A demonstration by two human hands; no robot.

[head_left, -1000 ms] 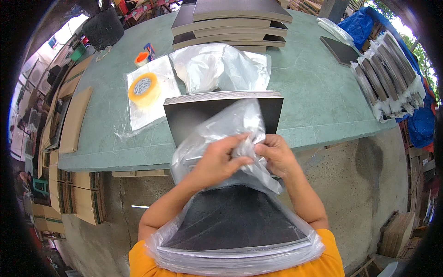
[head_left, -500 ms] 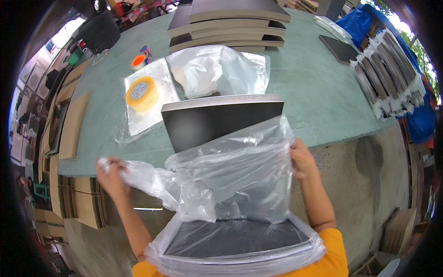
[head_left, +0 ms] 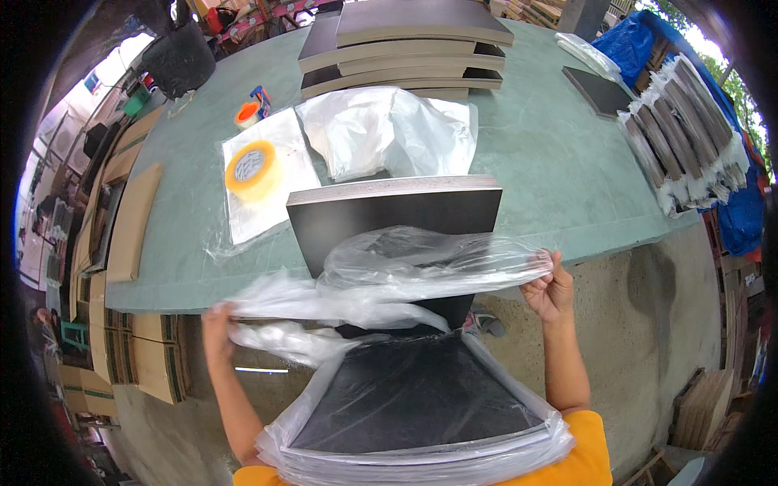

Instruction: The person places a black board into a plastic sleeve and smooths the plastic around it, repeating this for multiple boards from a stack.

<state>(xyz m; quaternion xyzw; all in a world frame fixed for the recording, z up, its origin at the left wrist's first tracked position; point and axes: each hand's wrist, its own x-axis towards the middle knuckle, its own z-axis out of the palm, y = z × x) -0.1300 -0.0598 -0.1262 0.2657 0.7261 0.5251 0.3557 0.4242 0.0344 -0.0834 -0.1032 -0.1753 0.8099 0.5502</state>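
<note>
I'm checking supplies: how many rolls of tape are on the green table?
2: a wide translucent yellow roll on flat white plastic, and a smaller pale roll with an orange centre just beyond it. More could hide behind the stacked dark rectangular panels.

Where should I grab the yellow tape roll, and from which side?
Probably by its outer rim, with the left hand once free, coming from above and the left. The yellow tape roll looks to lie flat on white plastic sheets, its round edge exposed; crumpled plastic sits to its right.
</note>
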